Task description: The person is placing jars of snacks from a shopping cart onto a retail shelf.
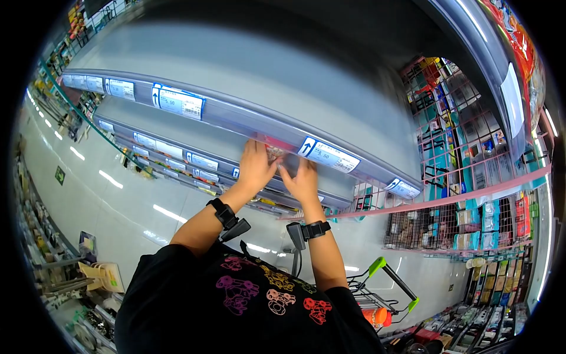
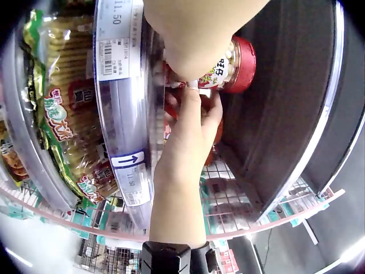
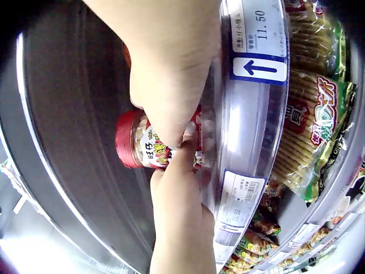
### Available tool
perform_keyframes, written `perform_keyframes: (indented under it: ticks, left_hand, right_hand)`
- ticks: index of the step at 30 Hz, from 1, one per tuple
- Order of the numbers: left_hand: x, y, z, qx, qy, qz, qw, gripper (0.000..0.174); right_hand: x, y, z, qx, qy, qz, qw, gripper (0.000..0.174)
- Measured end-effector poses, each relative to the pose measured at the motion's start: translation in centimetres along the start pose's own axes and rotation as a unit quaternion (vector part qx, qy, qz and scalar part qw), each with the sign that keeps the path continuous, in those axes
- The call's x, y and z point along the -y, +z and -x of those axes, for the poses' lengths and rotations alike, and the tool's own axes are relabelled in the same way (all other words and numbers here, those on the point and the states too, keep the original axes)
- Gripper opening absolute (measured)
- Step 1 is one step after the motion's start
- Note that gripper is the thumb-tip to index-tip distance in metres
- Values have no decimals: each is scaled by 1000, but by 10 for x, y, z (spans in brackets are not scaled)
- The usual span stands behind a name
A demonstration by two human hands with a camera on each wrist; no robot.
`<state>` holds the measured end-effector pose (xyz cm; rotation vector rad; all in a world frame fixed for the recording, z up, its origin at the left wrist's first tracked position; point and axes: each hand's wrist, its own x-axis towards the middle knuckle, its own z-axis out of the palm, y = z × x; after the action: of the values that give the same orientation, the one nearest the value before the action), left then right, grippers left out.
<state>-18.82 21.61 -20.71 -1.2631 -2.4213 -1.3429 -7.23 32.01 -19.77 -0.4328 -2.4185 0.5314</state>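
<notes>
A clear jar with a red lid (image 3: 126, 138) and a red-and-white label stands between my hands, just behind the shelf's price strip. My left hand (image 1: 258, 168) grips its left side; in the right wrist view the thumb crosses the label and the fingers (image 3: 158, 178) go behind the jar. From the other side my right hand (image 1: 303, 180) holds the jar, its fingers (image 2: 213, 114) bent round it, the thumb close to the left thumb. In the head view only a reddish part of the jar (image 1: 275, 143) shows. Another reddish container (image 2: 219, 135) is partly hidden beyond the right hand.
An upper shelf edge with price tags (image 1: 178, 101) runs over my hands. Packs of stick snacks (image 2: 67, 103) lie on the shelf below. A pink wire rack (image 1: 454, 203) borders the shelf on the right, and a cart with green corners (image 1: 377, 266) stands behind at right.
</notes>
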Motion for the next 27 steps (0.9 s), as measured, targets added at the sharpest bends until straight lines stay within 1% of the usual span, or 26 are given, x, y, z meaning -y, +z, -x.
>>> perform_keyframes:
  ticks: [2,3,5,8,9,11,14,18,21,24,27]
  left_hand:
    - [0,1,0,1,-9,11,1000,75]
    - [0,1,0,2,-14,16,1000,75]
    - [2,3,0,-3,-3,17,1000,75]
    - [5,2,4,-32,36,27,998,76]
    - [6,2,4,-46,54,32,997,76]
    - [6,2,7,-64,60,57,994,77]
    - [10,3,10,-96,80,74,989,77]
    - [12,4,10,-129,110,70,983,76]
    - [15,8,11,-135,113,72,982,71]
    - [13,8,12,-111,62,112,986,67]
    - [11,7,10,-122,63,111,984,64]
  right_hand:
    - [-1,0,1,10,8,-3,1000,63]
    - [0,-1,1,0,5,-3,1000,60]
    - [4,-1,1,-20,0,-1,1000,55]
    - [3,1,3,-67,13,-28,997,55]
    - [0,3,3,-53,18,-32,998,54]
    - [-6,4,7,-22,28,-38,999,52]
    - [0,-1,6,-16,-2,-4,1000,43]
    - [1,-2,4,-30,-17,-5,999,40]
    - [-1,0,5,-21,-11,-9,1000,41]
    - [0,-1,4,-8,-5,-16,1000,41]
    - [2,-2,2,-7,-10,-2,1000,41]
